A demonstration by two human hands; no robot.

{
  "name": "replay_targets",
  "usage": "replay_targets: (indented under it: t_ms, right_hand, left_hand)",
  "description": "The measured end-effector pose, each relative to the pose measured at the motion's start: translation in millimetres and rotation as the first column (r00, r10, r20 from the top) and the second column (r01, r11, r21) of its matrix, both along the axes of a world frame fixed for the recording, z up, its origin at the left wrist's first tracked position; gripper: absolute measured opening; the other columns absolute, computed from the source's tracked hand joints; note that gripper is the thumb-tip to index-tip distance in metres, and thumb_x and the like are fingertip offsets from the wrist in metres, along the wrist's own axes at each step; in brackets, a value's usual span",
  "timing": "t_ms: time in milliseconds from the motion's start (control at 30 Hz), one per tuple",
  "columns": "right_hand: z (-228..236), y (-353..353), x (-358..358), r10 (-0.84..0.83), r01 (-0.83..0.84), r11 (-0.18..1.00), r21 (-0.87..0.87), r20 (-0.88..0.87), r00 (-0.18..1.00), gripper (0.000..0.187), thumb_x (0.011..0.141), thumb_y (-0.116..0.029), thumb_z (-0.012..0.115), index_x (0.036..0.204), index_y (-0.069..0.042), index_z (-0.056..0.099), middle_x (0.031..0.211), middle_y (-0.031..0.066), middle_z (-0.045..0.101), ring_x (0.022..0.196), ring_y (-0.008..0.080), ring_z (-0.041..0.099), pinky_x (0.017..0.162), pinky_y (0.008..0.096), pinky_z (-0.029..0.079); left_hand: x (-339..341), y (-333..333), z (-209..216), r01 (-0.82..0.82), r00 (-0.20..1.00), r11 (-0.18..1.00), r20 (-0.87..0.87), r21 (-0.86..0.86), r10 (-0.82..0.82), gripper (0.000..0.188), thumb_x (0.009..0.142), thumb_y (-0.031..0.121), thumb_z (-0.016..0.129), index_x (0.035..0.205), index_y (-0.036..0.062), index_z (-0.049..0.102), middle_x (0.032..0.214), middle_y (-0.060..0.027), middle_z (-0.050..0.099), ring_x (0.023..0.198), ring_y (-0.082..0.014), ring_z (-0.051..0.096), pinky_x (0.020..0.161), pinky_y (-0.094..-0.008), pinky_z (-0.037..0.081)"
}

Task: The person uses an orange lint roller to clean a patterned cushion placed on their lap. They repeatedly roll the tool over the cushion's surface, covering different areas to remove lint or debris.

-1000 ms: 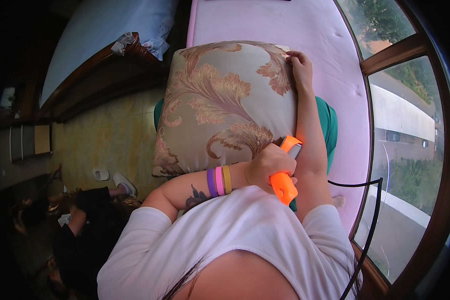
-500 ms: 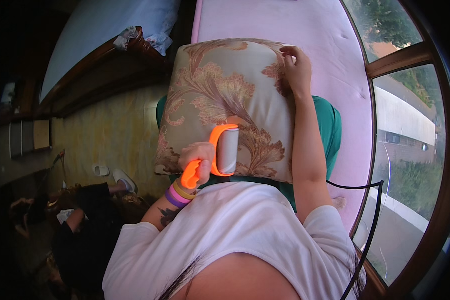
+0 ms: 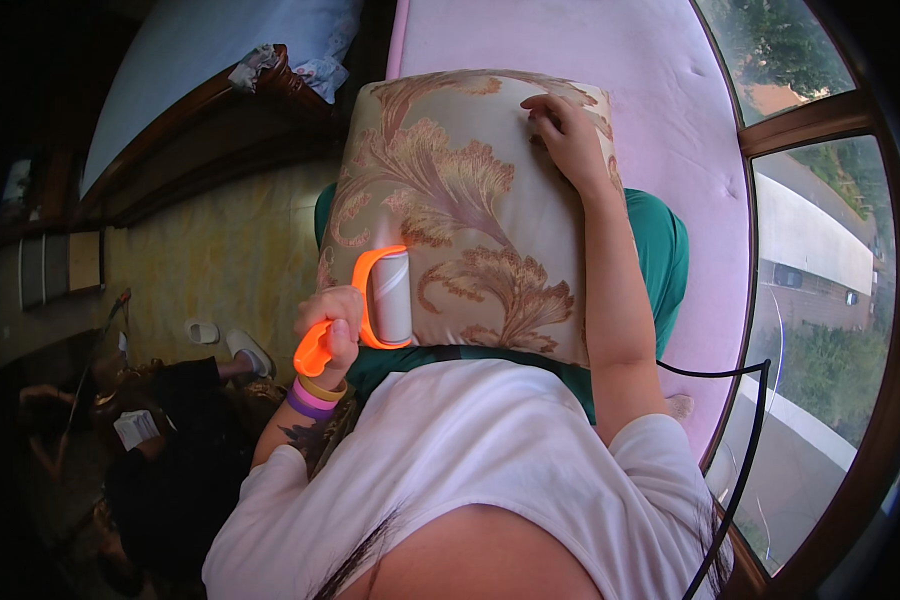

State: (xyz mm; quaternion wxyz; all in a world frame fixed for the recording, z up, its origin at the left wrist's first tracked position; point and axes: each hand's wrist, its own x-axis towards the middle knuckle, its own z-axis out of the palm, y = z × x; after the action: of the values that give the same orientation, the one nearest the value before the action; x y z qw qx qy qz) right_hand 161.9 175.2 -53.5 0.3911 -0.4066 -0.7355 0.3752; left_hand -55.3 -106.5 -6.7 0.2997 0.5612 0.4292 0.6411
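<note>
On my lap lies a beige cushion (image 3: pixel 530 225) with a brown and gold leaf pattern. My left hand (image 3: pixel 332 325) is wrapped round the orange handle of a lint roller (image 3: pixel 392 300), whose white cylinder is over the cushion's near left corner. Whether the cylinder presses on the cloth cannot be made out. Near the cushion's far right corner, my right hand (image 3: pixel 567 145) rests on the fabric, its fingers loosely bent and apart, holding nothing. My right forearm runs along the cushion's right side.
I sit on a pink padded seat (image 3: pixel 685 250) beside a wood-framed window (image 3: pixel 815 250). A black cable (image 3: pixel 755 420) passes my right arm. At lower left another person in dark clothes (image 3: pixel 175 480) sits; slippers (image 3: pixel 202 331) lie on the tiled floor. A wooden-edged bed (image 3: pixel 190 110) stands at far left.
My left hand has moved left with the lint roller, from nearer the cushion's middle to its left edge. My right hand has shifted left, further onto the cushion.
</note>
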Motion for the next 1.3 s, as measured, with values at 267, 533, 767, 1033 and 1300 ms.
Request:
replay_targets:
  t_ms: [267,533,767,1033,1300]
  right_hand:
    - [-1.3,3.5,4.2,0.046,-0.046,0.999,-0.023,0.004,0.999,0.017,0.084,-0.008,0.049,0.095,-0.005,0.062,0.081,0.0085,0.060,0.074,0.0177,0.059,0.070,0.0282,0.046]
    - [-9.6,26.5,37.2,-0.371,0.114,0.875,-0.470,-0.501,0.782,0.020,0.083,-0.007,0.049,0.098,0.000,0.061,0.086,0.0078,0.062,0.081,0.0140,0.057,0.074,0.0237,0.045]
    - [-41.0,45.0,60.2,-0.664,0.052,0.706,-0.706,-0.636,0.393,0.025,0.083,-0.002,0.041,0.105,0.003,0.053,0.082,0.0093,0.056,0.078,0.0172,0.056,0.073,0.0280,0.051]
    - [-37.8,36.0,56.4,-0.549,0.043,0.782,-0.622,-0.654,0.520,0.020,0.083,-0.001,0.042,0.100,0.001,0.054,0.078,0.0057,0.057,0.073,0.0145,0.056,0.070,0.0254,0.050]
    - [-39.9,24.0,67.6,-0.514,0.299,0.812,-0.500,-0.373,0.772,0.021,0.081,-0.005,0.043,0.091,0.001,0.060,0.075,0.0056,0.059,0.071,0.0115,0.055,0.067,0.0222,0.044]
  left_hand:
    - [-53.2,-18.7,4.9,-0.316,0.861,0.946,-0.439,-0.068,0.257,0.019,0.077,0.010,0.052,0.063,0.0036,0.040,0.050,-0.0058,0.039,0.042,-0.0147,0.040,0.043,-0.0268,0.032]
    - [-95.4,-11.9,40.1,-0.499,0.752,0.865,-0.472,0.047,0.459,0.015,0.081,0.012,0.054,0.069,0.0059,0.045,0.060,0.0002,0.042,0.053,-0.0084,0.040,0.049,-0.0226,0.031]
    - [15.8,81.8,-1.0,-0.165,0.980,0.966,0.078,-0.197,0.183,0.022,0.085,0.020,0.051,0.069,0.0130,0.037,0.056,0.0070,0.032,0.046,-0.0041,0.028,0.042,-0.0213,0.023]
    - [176.1,125.3,7.7,0.063,0.984,0.997,0.171,-0.047,-0.054,0.015,0.077,0.005,0.056,0.065,0.0063,0.046,0.063,-0.0006,0.047,0.059,-0.0083,0.043,0.054,-0.0246,0.037]
    - [152.8,142.6,1.9,-0.003,0.986,0.984,0.166,-0.176,0.033,0.017,0.080,0.012,0.056,0.066,0.0057,0.048,0.055,0.0000,0.044,0.050,-0.0092,0.042,0.047,-0.0238,0.034]
